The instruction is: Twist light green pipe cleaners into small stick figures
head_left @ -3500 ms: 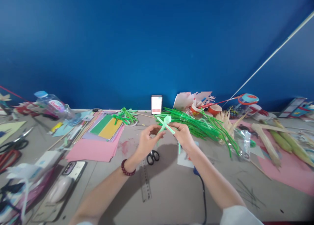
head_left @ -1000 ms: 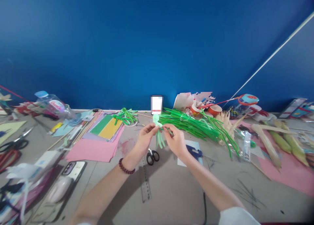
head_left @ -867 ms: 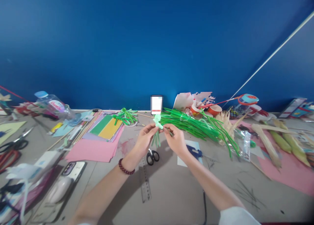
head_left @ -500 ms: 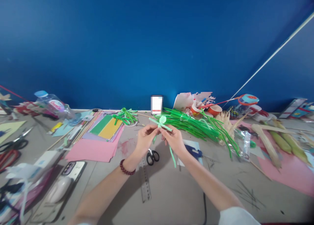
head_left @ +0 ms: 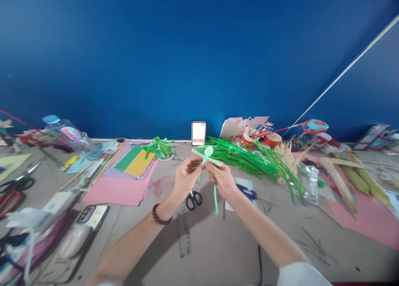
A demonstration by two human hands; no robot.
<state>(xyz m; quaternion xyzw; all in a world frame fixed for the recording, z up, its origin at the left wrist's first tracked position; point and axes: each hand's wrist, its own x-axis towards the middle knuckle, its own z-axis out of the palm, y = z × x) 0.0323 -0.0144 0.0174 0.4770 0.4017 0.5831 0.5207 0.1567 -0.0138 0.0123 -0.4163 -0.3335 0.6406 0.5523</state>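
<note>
Figure (head_left: pixel 208 153), pale green, is beyond the scissors (head_left: pixel 194 200), its long axis running away from them, pinched below its crossbar by my left hand (head_left: pixel 186 176) and right hand (head_left: pixel 223 178), both equally near.

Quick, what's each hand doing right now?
Left hand: closed, thumb and fingers pinching the pale green figure.
Right hand: closed, gripping the same figure.
</note>
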